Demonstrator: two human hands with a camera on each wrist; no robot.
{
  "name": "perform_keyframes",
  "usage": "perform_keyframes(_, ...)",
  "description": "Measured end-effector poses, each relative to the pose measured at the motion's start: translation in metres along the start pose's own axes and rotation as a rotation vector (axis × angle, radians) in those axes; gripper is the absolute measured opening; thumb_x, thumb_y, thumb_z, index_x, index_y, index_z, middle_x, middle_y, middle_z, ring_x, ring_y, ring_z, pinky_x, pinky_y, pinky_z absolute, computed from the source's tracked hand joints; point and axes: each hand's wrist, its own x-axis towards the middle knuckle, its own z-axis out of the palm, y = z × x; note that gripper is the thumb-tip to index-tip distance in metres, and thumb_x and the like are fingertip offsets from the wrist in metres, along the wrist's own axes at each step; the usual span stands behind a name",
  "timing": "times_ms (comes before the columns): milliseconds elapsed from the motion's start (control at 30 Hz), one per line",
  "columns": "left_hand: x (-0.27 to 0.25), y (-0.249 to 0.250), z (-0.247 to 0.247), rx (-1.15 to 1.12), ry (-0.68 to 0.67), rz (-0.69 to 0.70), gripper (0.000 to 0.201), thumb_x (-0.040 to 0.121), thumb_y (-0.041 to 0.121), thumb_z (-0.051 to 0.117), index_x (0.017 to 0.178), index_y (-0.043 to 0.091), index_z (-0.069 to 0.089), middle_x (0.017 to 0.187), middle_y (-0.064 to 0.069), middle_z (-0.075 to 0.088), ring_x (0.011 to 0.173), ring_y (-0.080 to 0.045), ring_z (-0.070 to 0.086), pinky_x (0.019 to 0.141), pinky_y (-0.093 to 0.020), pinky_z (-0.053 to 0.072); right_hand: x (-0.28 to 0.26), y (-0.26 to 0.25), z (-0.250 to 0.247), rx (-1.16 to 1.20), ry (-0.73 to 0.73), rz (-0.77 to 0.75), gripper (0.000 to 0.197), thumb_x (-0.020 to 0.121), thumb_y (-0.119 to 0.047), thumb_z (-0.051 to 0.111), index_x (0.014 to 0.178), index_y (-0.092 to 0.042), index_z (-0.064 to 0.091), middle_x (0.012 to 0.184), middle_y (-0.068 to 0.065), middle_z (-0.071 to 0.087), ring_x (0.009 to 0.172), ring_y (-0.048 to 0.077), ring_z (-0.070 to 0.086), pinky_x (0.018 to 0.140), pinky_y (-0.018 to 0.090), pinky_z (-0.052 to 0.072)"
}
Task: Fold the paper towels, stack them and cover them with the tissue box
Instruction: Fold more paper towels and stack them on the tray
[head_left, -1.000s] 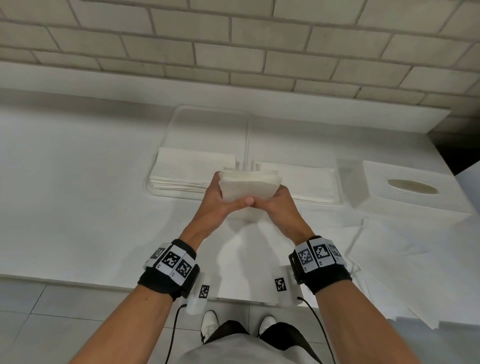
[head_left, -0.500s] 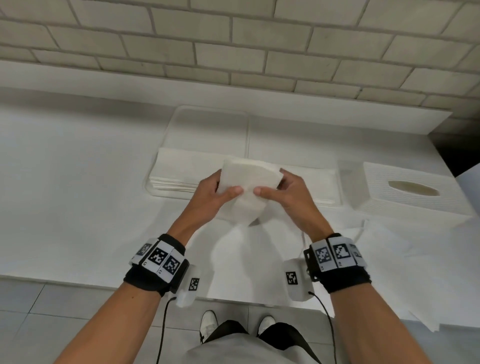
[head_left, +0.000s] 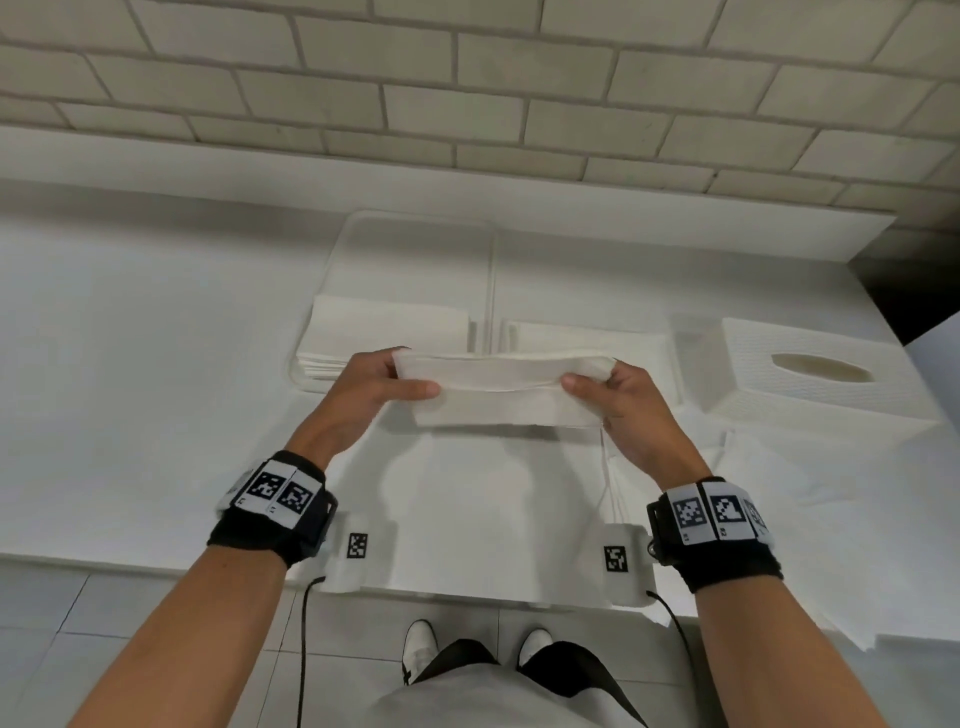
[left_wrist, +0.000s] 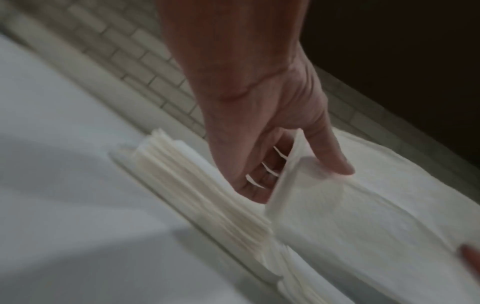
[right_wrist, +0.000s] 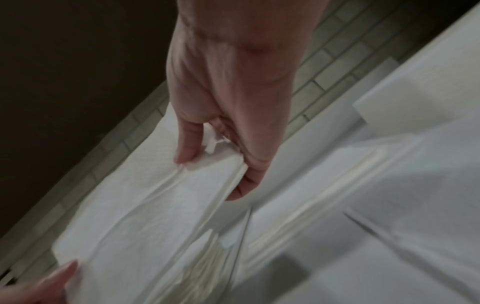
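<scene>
I hold a folded white paper towel (head_left: 501, 389) stretched level above the counter. My left hand (head_left: 387, 384) pinches its left end (left_wrist: 306, 185), thumb on top. Its right end (right_wrist: 207, 164) is pinched by my right hand (head_left: 602, 387). Behind the towel, a stack of folded towels (head_left: 384, 332) lies in the left half of a white tray (head_left: 415, 244), and a second stack (head_left: 587, 338) lies in the right half. The white tissue box (head_left: 815, 374) stands to the right of the tray, its oval opening facing up.
Loose unfolded paper towels (head_left: 810, 499) lie on the white counter (head_left: 130, 389) at the right and under my hands. A brick wall (head_left: 467, 78) rises behind the counter. The counter's front edge runs just below my wrists, with tiled floor beneath.
My hands have moved apart sideways. The towel, bunched between them a second ago, is now spread into a long flat strip.
</scene>
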Motion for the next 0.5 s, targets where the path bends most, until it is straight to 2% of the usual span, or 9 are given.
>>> perform_keyframes(67,0.000,-0.013,0.005,-0.082,0.021,-0.018,0.057,0.055,0.017,0.091,0.107,0.004,0.072,0.112,-0.012,0.073,0.108,-0.026,0.067,0.099,-0.035,0.049,0.000,0.013,0.002,0.039,0.005,0.022,0.025,0.076,-0.019,0.074,0.100,-0.013,0.072,0.101,0.006,0.076,0.098,0.023,0.071,0.087,0.032,0.055)
perform_keyframes(133,0.000,-0.022,0.015,-0.048,0.075,-0.002,0.047,0.066,0.005,0.084,0.110,0.001,0.070,0.113,-0.016,0.071,0.108,-0.026,0.067,0.102,-0.039,0.048,-0.001,0.023,0.007,-0.053,-0.006,0.046,0.024,0.082,-0.012,0.072,0.106,-0.011,0.070,0.100,0.005,0.076,0.094,0.020,0.072,0.079,0.027,0.056)
perform_keyframes(200,-0.001,-0.027,0.019,-0.017,0.137,0.016,0.037,0.073,-0.003,0.077,0.110,0.001,0.070,0.110,-0.015,0.072,0.104,-0.024,0.067,0.100,-0.039,0.048,-0.002,0.033,0.010,-0.107,-0.001,0.060,0.026,0.085,-0.009,0.069,0.111,-0.006,0.069,0.102,0.008,0.076,0.092,0.019,0.072,0.080,0.030,0.056)
perform_keyframes(300,-0.005,-0.032,0.018,-0.020,0.193,0.027,0.028,0.077,-0.004,0.074,0.102,0.007,0.072,0.096,-0.002,0.075,0.094,-0.015,0.069,0.092,-0.031,0.052,-0.003,0.043,0.014,-0.136,0.063,0.055,0.020,0.085,-0.014,0.070,0.104,-0.007,0.072,0.096,0.014,0.075,0.085,0.027,0.070,0.083,0.041,0.055)
perform_keyframes(367,-0.009,-0.034,0.018,-0.029,0.217,0.031,0.025,0.077,-0.005,0.073,0.097,0.010,0.072,0.089,0.005,0.076,0.089,-0.011,0.069,0.087,-0.025,0.052,-0.004,0.047,0.016,-0.145,0.081,0.035,0.016,0.086,-0.015,0.070,0.102,-0.013,0.072,0.088,0.010,0.073,0.080,0.027,0.066,0.078,0.038,0.053)
perform_keyframes(500,-0.013,-0.046,0.017,-0.018,0.230,0.009,0.031,0.078,-0.003,0.074,0.107,0.006,0.070,0.101,-0.008,0.072,0.094,-0.019,0.067,0.091,-0.034,0.050,-0.009,0.057,0.020,-0.113,0.074,0.044,0.024,0.087,-0.007,0.067,0.111,-0.012,0.069,0.092,0.004,0.074,0.085,0.019,0.069,0.080,0.034,0.054)
